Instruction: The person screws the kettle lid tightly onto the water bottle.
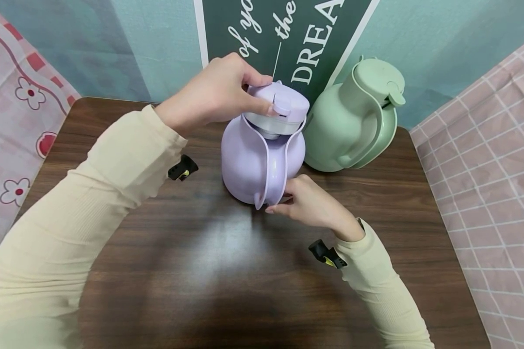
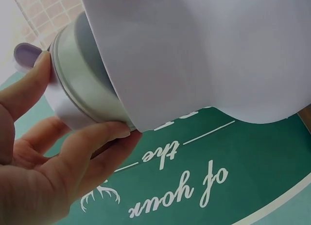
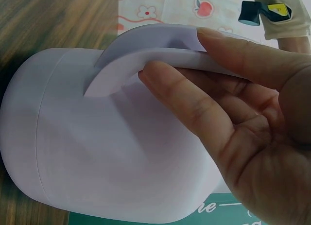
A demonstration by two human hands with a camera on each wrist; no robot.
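Note:
A lilac thermos jug (image 1: 242, 160) stands on the brown wooden table. My left hand (image 1: 216, 92) grips its lid (image 1: 284, 97) from the side, thumb and fingers spread around the rim. The lid sits raised and tilted in the jug's mouth, with its paler lower ring (image 2: 80, 64) showing in the left wrist view. With my right hand (image 1: 310, 201) I hold the jug's handle (image 1: 275, 174) low down; in the right wrist view thumb and forefinger pinch the handle (image 3: 131, 64) from both sides.
Just right of the lilac jug stands a green thermos jug (image 1: 332, 126) with its lid on. Behind them a dark green panel with white lettering (image 1: 253, 48) lies against the teal cloth. Pink tile-patterned cloth (image 1: 484, 194) borders the table (image 1: 227, 291) on the right, flowered cloth on the left.

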